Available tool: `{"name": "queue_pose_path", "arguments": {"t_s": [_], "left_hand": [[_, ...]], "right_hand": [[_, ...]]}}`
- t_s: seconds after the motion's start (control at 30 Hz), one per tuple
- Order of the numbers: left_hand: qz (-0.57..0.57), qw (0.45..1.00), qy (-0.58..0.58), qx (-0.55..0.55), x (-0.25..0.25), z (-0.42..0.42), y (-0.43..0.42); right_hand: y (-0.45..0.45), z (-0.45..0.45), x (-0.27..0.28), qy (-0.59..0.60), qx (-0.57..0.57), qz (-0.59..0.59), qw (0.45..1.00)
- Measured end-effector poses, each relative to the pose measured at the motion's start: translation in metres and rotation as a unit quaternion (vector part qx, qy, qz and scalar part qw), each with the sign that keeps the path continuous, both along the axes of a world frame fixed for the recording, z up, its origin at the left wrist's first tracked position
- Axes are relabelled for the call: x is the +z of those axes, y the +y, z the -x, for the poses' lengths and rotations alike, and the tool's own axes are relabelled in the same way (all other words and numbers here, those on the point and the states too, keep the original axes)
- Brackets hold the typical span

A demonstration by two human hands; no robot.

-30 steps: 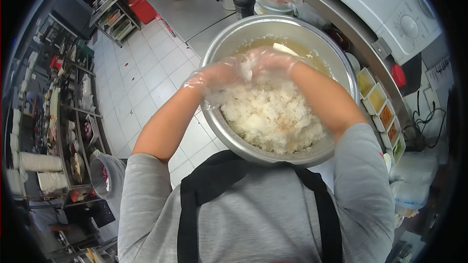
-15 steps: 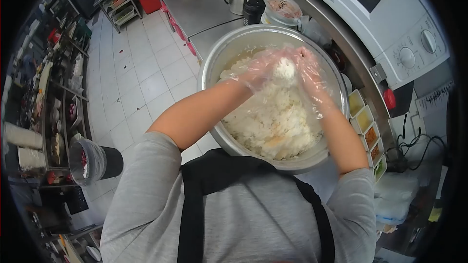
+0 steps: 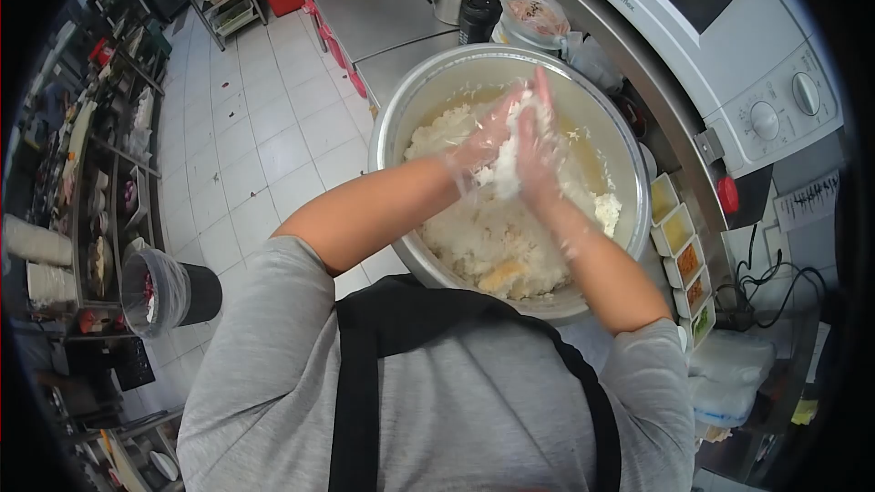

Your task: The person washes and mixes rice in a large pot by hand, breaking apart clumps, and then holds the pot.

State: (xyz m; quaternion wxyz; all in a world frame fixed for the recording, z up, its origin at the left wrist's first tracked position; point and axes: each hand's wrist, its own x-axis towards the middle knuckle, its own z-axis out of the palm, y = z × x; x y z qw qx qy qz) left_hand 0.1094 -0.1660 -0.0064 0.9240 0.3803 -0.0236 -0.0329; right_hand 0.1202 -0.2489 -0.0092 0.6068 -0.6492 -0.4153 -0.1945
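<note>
Close to where I stand, a person in a grey short-sleeved shirt (image 3: 264,310) and black apron (image 3: 410,302) leans over a wide, round silver metal bowl (image 3: 483,51) heaped with white cooked rice (image 3: 474,228). Above it, the left hand (image 3: 483,141) and right hand (image 3: 536,155), in clear plastic gloves, face each other nearly flat, fingers outstretched — rice lies between the palms, though blur hides whether it is pinched or merely clinging. Held inside the rim, they likely let loose grains drop back. Small white trays of coloured food (image 3: 688,260) line the right side, seemingly for easy reach; beyond — a black lidded tumbler (image 3: 478,18) and a steel jug (image 3: 449,2).
</note>
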Motion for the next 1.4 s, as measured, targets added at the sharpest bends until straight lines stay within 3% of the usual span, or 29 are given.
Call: {"name": "queue_pose_path", "arguments": {"t_s": [0.07, 0.13, 0.2, 0.27, 0.3, 0.33, 0.43, 0.53, 0.63, 0.73, 0.77, 0.8, 0.87, 0.9, 0.93, 1.03, 1.1, 1.2, 1.3, 1.4], "left_hand": [[-0.102, 0.991, 0.046, 0.073, 0.010, 0.011, -0.007], [-0.175, 0.972, 0.096, 0.122, 0.007, 0.010, -0.014], [-0.443, 0.879, -0.012, 0.176, 0.008, 0.002, -0.004], [-0.529, 0.820, -0.136, 0.171, 0.002, -0.005, 0.011], [-0.492, 0.834, -0.202, 0.148, -0.005, -0.007, 0.019], [-0.452, 0.842, -0.266, 0.126, -0.009, -0.007, 0.023], [-0.511, 0.854, -0.071, -0.069, 0.033, 0.001, 0.024], [-0.657, 0.708, -0.233, -0.117, 0.022, 0.011, 0.029], [-0.696, 0.659, -0.213, -0.189, 0.039, 0.038, 0.049], [-0.791, 0.539, -0.066, -0.282, 0.049, 0.074, 0.033], [-0.799, 0.537, -0.057, -0.266, 0.045, 0.080, 0.026], [-0.806, 0.534, -0.048, -0.250, 0.038, 0.084, 0.017], [-0.802, 0.543, -0.066, -0.240, 0.014, 0.071, 0.005], [-0.792, 0.552, -0.092, -0.244, -0.007, 0.049, 0.005], [-0.781, 0.561, -0.116, -0.248, -0.020, 0.036, 0.007], [-0.741, 0.640, -0.204, -0.020, -0.028, 0.030, 0.017], [-0.692, 0.629, -0.317, 0.158, -0.004, 0.026, 0.023], [-0.602, 0.781, -0.154, 0.056, 0.038, 0.018, 0.034], [-0.677, 0.708, -0.183, 0.080, 0.056, 0.023, 0.037], [-0.753, 0.631, -0.179, 0.053, 0.070, 0.039, 0.028]], "right_hand": [[-0.009, -0.013, 0.020, 0.026, -0.088, 0.100, 0.991], [-0.021, -0.044, 0.020, 0.012, -0.092, 0.172, 0.981], [-0.036, -0.068, 0.011, 0.011, -0.062, 0.257, 0.964], [-0.043, -0.057, 0.047, 0.095, -0.125, 0.414, 0.897], [-0.046, -0.048, 0.071, 0.157, -0.177, 0.500, 0.833], [-0.052, -0.041, 0.076, 0.136, -0.209, 0.500, 0.829], [-0.096, -0.052, 0.040, 0.002, -0.160, 0.478, 0.864], [-0.128, -0.049, 0.050, 0.103, 0.109, 0.515, 0.844], [-0.154, -0.061, 0.070, 0.420, 0.133, 0.462, 0.770], [-0.144, -0.062, 0.037, 0.510, 0.109, 0.316, 0.793], [-0.140, -0.062, 0.014, 0.537, 0.101, 0.266, 0.794], [-0.133, -0.077, -0.043, 0.506, 0.123, 0.228, 0.823], [-0.094, -0.055, -0.033, 0.450, 0.092, 0.334, 0.823], [-0.064, -0.019, 0.025, 0.414, 0.038, 0.469, 0.779], [-0.061, -0.019, 0.024, 0.422, 0.090, 0.430, 0.793], [-0.053, -0.030, 0.025, 0.428, 0.215, 0.296, 0.826], [-0.058, -0.042, 0.029, 0.420, 0.262, 0.196, 0.847], [-0.068, -0.032, 0.060, 0.426, 0.211, 0.125, 0.871], [-0.083, -0.038, 0.069, 0.266, 0.191, 0.200, 0.923], [-0.085, -0.011, 0.091, 0.313, 0.002, 0.322, 0.894]]}}
